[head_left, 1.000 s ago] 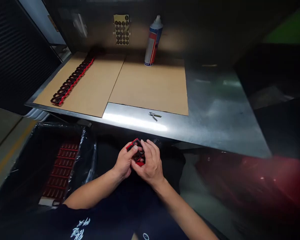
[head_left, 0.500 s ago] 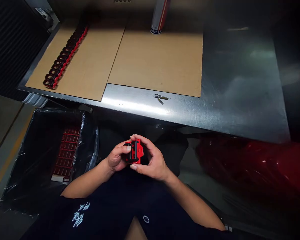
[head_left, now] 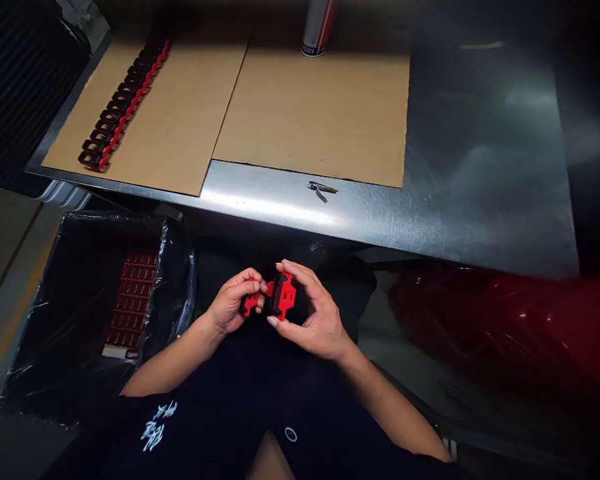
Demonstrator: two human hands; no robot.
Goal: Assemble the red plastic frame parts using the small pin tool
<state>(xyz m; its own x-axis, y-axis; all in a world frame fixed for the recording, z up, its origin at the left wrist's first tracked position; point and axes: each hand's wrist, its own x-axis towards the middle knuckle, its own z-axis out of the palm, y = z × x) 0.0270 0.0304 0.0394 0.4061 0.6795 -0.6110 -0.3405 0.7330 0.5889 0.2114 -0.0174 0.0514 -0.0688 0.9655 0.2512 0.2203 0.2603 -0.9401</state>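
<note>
On the near side of the bench [head_left: 480,167], a red-and-black piece [head_left: 251,305] is pinched in the curled left hand [head_left: 229,305], just left of a red-and-black block [head_left: 287,297] spanned, long axis near-to-far, by the half-open right hand [head_left: 324,320].

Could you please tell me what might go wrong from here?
1. The left hand holds a red-and-black piece and the right hand a second piece, in front of the table rather than over it, so a slip could drop one.
2. The pliers-like tool lies near the table's front edge; a bump might knock it off.
3. The row of parts ends close to that edge and could be jostled.
</note>
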